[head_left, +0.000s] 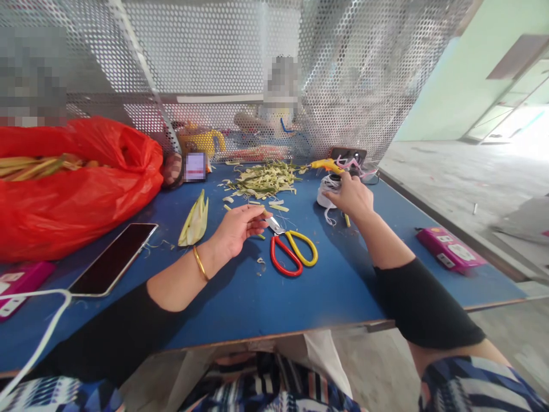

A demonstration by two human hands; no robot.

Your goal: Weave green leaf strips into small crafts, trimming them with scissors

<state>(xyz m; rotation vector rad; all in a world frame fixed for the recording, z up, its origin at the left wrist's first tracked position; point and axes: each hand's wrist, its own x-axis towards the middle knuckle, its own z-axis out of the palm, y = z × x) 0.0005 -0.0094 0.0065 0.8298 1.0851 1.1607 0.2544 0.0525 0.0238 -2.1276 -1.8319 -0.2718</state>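
My left hand (238,228), with a gold bangle at the wrist, pinches a small greenish piece (265,212) between thumb and fingers. Just right of it lie scissors (286,250) with one red and one yellow handle, their blade tips partly behind my fingers. My right hand (355,197) is at a roll of white string (326,194), thumb in front and fingers over its top right side. A loose string end hangs onto the table. Left of my left hand lies a pale green husk bundle (194,222).
A pile of cut green strips (268,178) lies at the back before a perforated metal screen (223,51). A yellow glue gun (326,165) is behind the string. At left are a red plastic bag (77,212) and a phone (115,260); a magenta box (450,249) lies right.
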